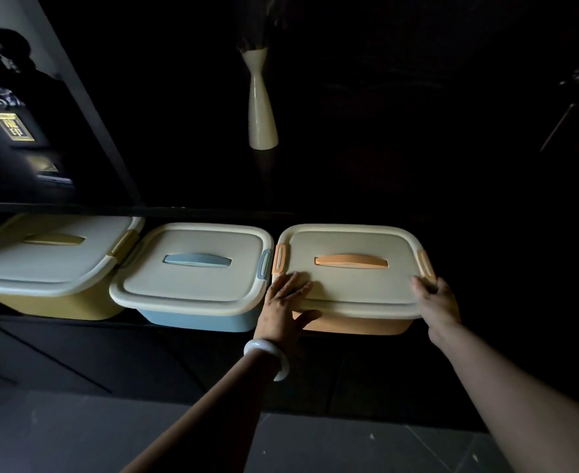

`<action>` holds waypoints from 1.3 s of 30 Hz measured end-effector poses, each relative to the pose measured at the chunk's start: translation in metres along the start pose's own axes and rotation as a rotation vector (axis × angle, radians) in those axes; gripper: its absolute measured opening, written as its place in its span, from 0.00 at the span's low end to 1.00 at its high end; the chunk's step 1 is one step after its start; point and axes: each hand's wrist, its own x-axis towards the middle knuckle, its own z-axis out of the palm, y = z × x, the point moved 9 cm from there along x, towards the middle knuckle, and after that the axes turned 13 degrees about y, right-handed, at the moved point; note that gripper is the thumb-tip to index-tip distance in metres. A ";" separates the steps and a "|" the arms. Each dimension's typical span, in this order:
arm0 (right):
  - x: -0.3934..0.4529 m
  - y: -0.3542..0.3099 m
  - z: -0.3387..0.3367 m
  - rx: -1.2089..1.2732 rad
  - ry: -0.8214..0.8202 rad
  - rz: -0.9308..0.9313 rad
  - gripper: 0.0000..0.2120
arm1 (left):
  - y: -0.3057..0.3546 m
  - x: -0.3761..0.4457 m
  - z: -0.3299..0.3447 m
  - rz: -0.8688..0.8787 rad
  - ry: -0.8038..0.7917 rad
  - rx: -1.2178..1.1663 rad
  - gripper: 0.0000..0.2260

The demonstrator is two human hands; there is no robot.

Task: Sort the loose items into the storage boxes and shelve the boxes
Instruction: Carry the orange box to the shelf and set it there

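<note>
Bracing the orange box (pixel 349 285) at lower centre-right, both hands steady it on the dark shelf (pixel 76 208): the left hand (pixel 283 307) lies flat on the lid's near corner, thumb under the rim, and the right hand (pixel 434 302) grips the right corner, likely to seat it squarely. Left of it sit the blue box (pixel 192 278), almost touching, then the yellow box (pixel 49 268). Beyond, upper centre, stands a pale vase (pixel 261 110).

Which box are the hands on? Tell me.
The orange box, rightmost of three: left hand and right hand rest on its lid. The blue box and yellow box sit untouched.
</note>
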 end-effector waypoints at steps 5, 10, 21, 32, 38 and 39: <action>0.000 0.001 0.001 0.003 -0.011 0.008 0.24 | 0.006 -0.003 -0.002 -0.021 0.021 -0.020 0.24; -0.002 0.001 0.001 0.002 -0.023 0.013 0.24 | 0.009 -0.008 -0.003 -0.042 0.002 -0.013 0.23; -0.002 0.004 -0.004 -0.007 -0.034 0.009 0.21 | 0.011 -0.015 -0.005 -0.012 -0.039 0.022 0.23; -0.004 0.003 -0.006 -0.026 -0.019 -0.019 0.22 | 0.010 -0.016 -0.006 -0.015 -0.033 0.019 0.23; -0.005 0.004 -0.006 -0.036 -0.021 -0.011 0.23 | 0.012 -0.016 -0.007 -0.003 -0.036 0.024 0.23; -0.005 0.004 -0.007 -0.044 -0.021 -0.014 0.24 | 0.012 -0.015 -0.008 -0.007 -0.036 0.021 0.22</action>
